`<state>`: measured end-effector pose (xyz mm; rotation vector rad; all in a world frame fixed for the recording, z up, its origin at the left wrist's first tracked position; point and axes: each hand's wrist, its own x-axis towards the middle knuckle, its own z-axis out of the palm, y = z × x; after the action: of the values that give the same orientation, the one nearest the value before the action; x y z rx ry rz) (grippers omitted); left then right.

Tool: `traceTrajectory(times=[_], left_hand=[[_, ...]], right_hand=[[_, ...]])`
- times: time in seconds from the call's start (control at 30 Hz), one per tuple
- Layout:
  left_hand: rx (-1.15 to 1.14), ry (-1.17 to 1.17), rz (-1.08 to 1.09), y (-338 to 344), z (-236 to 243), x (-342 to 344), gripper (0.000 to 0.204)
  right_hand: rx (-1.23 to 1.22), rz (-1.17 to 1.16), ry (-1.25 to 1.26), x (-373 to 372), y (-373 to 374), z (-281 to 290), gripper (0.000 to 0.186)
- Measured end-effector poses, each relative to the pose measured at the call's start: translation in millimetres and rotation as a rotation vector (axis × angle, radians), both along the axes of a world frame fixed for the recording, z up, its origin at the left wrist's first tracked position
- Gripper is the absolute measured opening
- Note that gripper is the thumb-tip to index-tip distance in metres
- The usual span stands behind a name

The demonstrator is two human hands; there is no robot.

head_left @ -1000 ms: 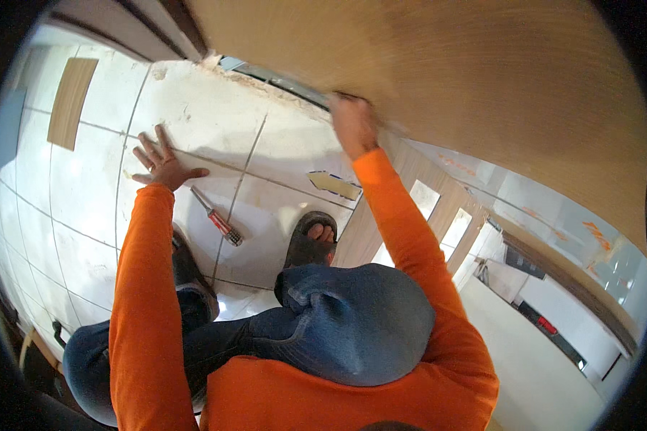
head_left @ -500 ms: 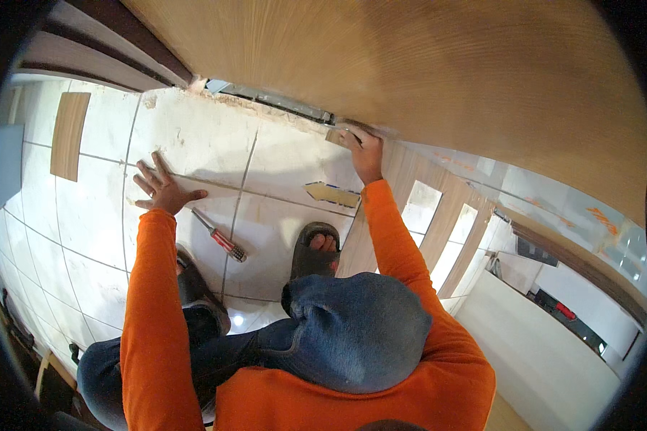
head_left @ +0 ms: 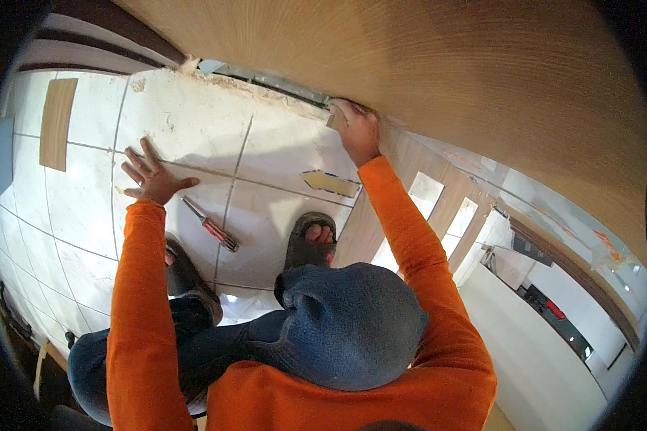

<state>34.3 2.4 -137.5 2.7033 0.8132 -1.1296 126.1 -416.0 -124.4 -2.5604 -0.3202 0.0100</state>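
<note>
My left hand lies flat on the white tiled floor, fingers spread, holding nothing. Just to its right is a screwdriver with a red, dark-ended handle and a metal shaft. My right hand reaches to the lower edge of a large wood-grain panel. Its fingers curl in at that edge, and the fingertips are hidden, so what they grip cannot be made out. Beside them shows the end of a wood-grain strip. Along the panel's bottom runs a dark gap with a metal rail.
A tan arrow-shaped piece with a blue-marked edge lies before my right foot. Another wood-grain strip is at far left. Wood-grain slats with openings stand on the right, near a white board and a red-handled object.
The view has shifted slightly, moving the floor up and left in the picture. My right hand's fingers have curled further in at the panel's edge. My left hand stays flat on the floor.
</note>
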Motion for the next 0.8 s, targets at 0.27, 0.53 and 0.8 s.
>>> traceTrajectory(times=[0.27,0.53,0.8], left_hand=[[0.046,-0.054,-0.014,-1.2,-8.2,3.3,0.165],[0.002,-0.104,0.009,11.1,-26.4,-12.9,0.167],[0.01,-0.177,-0.016,16.5,-25.8,-9.6,0.167]], right_hand=[[-0.24,0.04,0.243,31.1,51.9,-10.8,0.027],[-0.283,0.199,0.093,25.3,55.3,21.3,0.021],[0.296,-0.242,0.025,-20.7,-10.2,24.0,0.021]])
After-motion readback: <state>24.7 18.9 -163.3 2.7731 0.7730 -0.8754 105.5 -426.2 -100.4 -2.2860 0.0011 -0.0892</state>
